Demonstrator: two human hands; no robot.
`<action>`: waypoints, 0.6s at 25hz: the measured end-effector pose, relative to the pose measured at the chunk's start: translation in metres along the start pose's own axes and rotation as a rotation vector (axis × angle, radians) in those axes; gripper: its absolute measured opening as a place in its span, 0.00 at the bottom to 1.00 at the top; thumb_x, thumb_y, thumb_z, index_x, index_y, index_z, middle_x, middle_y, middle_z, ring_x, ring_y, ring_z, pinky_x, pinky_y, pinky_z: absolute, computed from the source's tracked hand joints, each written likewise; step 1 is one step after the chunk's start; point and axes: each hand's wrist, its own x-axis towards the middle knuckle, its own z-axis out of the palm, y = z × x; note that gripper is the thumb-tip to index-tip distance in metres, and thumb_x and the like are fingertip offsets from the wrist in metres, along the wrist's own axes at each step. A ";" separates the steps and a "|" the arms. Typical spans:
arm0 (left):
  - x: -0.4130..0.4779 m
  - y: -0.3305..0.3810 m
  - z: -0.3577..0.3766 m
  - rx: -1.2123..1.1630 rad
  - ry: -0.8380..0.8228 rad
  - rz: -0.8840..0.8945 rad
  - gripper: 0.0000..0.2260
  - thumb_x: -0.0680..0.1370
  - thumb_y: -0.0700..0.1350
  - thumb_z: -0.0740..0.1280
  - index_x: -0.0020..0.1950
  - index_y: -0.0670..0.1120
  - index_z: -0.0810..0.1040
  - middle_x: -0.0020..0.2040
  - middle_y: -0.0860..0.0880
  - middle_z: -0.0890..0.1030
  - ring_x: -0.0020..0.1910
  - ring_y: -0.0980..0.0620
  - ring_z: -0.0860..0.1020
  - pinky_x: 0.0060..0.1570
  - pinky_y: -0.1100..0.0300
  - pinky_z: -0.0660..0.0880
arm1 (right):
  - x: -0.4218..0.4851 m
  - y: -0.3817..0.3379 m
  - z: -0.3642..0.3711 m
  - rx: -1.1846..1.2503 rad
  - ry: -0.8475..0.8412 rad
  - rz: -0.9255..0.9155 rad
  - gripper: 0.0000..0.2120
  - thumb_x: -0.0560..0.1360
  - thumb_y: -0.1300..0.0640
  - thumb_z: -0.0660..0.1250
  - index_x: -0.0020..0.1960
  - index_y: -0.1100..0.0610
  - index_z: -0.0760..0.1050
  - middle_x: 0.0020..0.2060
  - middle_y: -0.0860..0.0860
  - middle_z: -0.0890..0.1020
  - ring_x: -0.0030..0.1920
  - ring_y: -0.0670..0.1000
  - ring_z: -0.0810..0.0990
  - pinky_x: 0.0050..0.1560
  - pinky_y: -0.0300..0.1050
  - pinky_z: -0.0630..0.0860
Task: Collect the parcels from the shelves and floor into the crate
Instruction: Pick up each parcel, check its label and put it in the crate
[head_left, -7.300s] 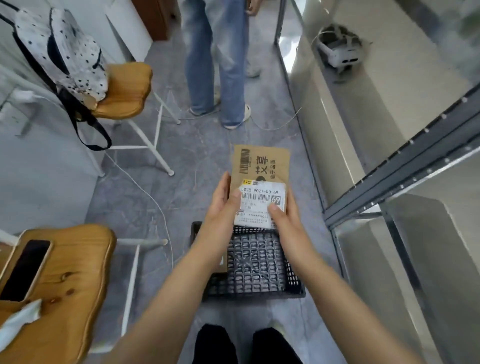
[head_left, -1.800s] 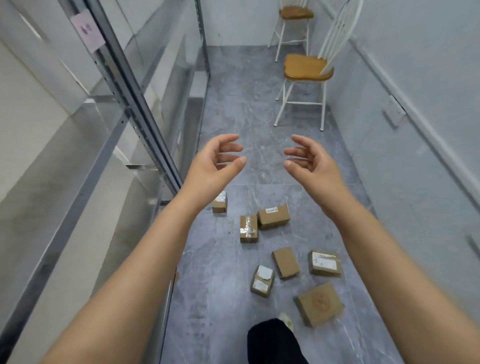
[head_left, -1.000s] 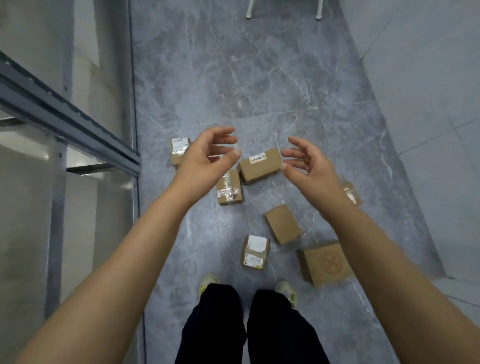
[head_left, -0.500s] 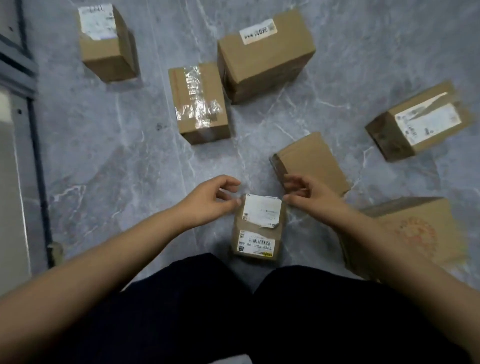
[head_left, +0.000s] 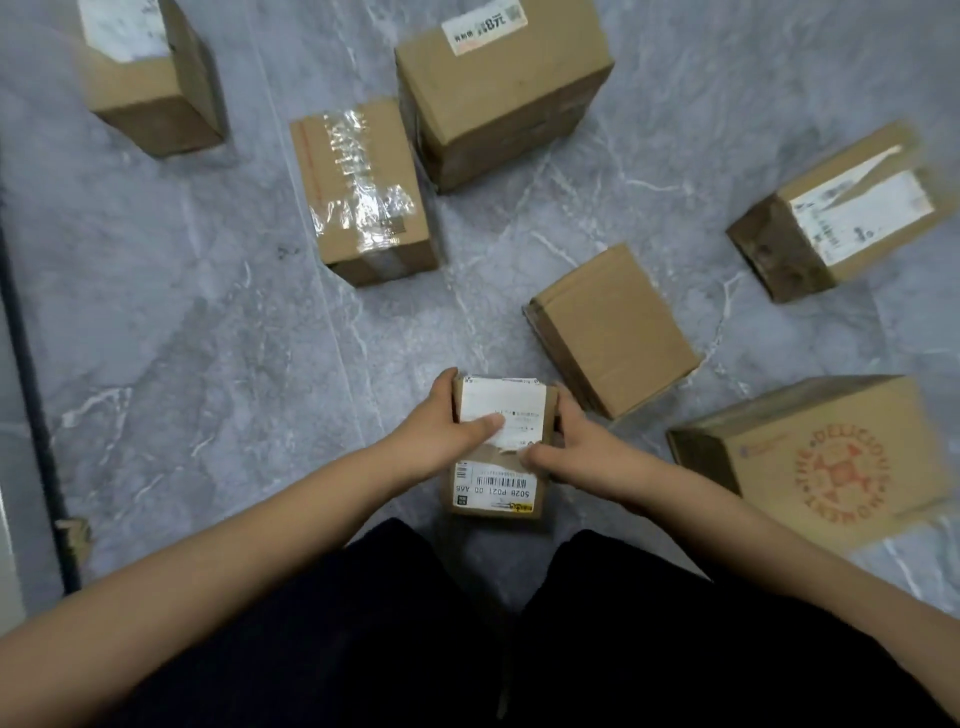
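**FLOOR PARCELS: COLLECTION AT AN EARLY STAGE**

A small labelled parcel (head_left: 496, 491) is gripped on the floor (head_left: 208, 338) by the left hand (head_left: 441, 431) and the right hand (head_left: 576, 447); the fingers (head_left: 445, 378) are curled round its sides, with thumbs laid on its top. It is judged not yet lifted. Six further parcels (the taped box (head_left: 363, 192) and the red-printed box (head_left: 831, 462) among them) are noted lying uncollected. The crate is not in view; most work is judged outstanding.
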 end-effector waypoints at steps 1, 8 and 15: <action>-0.010 0.017 -0.011 -0.019 0.037 0.046 0.34 0.77 0.48 0.68 0.77 0.48 0.53 0.64 0.50 0.75 0.59 0.50 0.76 0.57 0.56 0.75 | -0.012 -0.020 -0.008 -0.009 0.020 -0.036 0.50 0.62 0.47 0.68 0.76 0.54 0.45 0.66 0.50 0.72 0.65 0.50 0.73 0.66 0.52 0.72; -0.197 0.220 -0.090 -0.157 0.201 0.391 0.30 0.74 0.53 0.70 0.73 0.53 0.62 0.60 0.57 0.78 0.55 0.60 0.79 0.47 0.69 0.77 | -0.201 -0.220 -0.080 0.083 0.334 -0.348 0.26 0.75 0.55 0.66 0.71 0.47 0.64 0.57 0.43 0.78 0.58 0.46 0.78 0.56 0.42 0.77; -0.411 0.424 -0.140 -0.254 0.193 0.604 0.22 0.77 0.50 0.66 0.69 0.49 0.66 0.53 0.59 0.78 0.39 0.68 0.80 0.36 0.74 0.75 | -0.433 -0.393 -0.133 0.420 0.521 -0.529 0.10 0.77 0.56 0.63 0.56 0.44 0.76 0.47 0.42 0.84 0.45 0.41 0.83 0.49 0.38 0.80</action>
